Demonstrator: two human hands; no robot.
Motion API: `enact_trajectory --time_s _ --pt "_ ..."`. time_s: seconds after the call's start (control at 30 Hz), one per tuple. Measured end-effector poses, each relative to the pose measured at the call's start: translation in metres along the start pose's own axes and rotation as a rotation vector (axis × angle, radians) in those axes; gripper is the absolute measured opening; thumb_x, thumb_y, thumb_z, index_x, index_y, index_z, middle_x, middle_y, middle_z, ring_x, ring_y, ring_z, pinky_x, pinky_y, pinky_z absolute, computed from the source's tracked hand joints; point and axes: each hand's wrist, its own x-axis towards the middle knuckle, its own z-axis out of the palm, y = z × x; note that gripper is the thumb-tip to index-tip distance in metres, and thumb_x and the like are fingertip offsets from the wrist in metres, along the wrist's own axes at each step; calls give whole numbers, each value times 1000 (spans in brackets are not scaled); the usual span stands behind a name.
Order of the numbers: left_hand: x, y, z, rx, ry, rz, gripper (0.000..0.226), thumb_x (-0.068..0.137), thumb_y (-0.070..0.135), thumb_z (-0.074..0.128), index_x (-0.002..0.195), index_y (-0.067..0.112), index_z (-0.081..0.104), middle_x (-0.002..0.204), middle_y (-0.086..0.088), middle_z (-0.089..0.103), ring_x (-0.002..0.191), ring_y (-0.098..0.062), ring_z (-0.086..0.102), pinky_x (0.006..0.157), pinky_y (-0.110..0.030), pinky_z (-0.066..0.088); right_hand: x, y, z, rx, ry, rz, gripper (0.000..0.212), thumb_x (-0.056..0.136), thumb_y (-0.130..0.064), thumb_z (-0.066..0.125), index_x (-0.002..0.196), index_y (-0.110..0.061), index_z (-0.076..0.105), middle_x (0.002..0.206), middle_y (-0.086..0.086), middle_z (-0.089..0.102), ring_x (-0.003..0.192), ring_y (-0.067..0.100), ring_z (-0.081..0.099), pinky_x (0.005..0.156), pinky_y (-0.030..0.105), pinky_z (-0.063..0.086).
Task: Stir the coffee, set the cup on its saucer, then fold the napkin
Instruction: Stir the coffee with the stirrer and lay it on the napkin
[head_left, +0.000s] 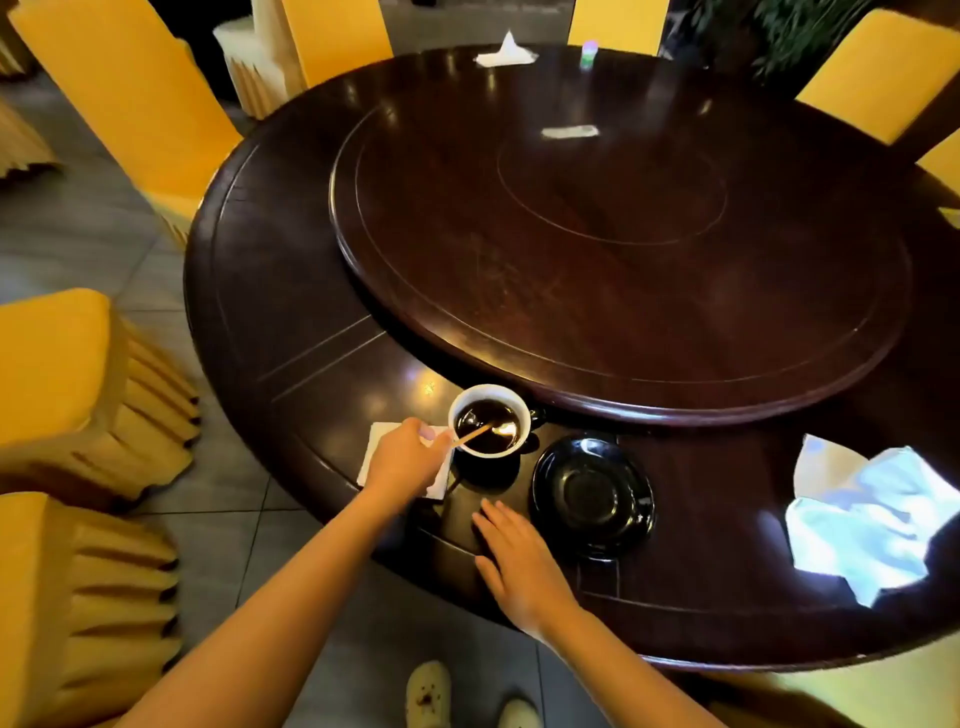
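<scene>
Seen from above, from a person's own head. At the very bottom, two pale shoes (427, 693) stand on grey floor tiles; the right one is cut off by the frame.

Two bare forearms reach up to a round, dark, glossy wooden table (291, 312). The right hand (514, 561) lies flat on the near edge of the table, fingers straight, holding nothing. The left hand (402, 462) is farther out and pinches the handle of a spoon (475, 434), whose bowl dips into the coffee. This hand covers much of a flat white napkin (382, 441); only the napkin's edges and corners show.

The white cup (489, 421), full of dark coffee, stands on the bare table, touching the napkin's right side. Its handle is hard to make out against the dark wood. The black saucer (592, 499) sits just beside the cup, to its right and a little nearer, with nothing on it.

Far right, a crumpled white cloth (867, 519) lies washed out by glare. Beyond the cup is a large raised turntable (623, 260). At the far edge of the table are a second white napkin (506, 52) and a small, blurred green object (588, 54). Yellow-covered chairs (130, 104) ring the table, several of them cropped.
</scene>
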Motion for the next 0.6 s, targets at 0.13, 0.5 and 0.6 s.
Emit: enact_trajectory --time_s 0.13,0.5,0.6 --pt "8 7 6 20 -53 -1 17 86 29 57 87 12 52 79 -13 68 53 -20 56 56 -32 49 -4 2 13 -153 -65 -7 54 92 -43 33 138 -17 39 144 2 45 136 16 34 112 31 11" --pt "14 18 -13 92 -188 -140 18 81 5 54 63 6 56 59 -12 61 43 -19 47 44 -23 39 -5 7 16 -235 -55 15 53 98 -44 14 142 -18 29 147 1 40 138 15 26 111 33 9" --pt "8 15 -32 80 -232 -180 18 81 6 57 67 -2 65 59 -13 60 42 -16 45 38 -18 36 -5 7 16 -224 -64 20 55 98 -44 10 141 -18 30 146 2 41 138 16 29 111 33 8"
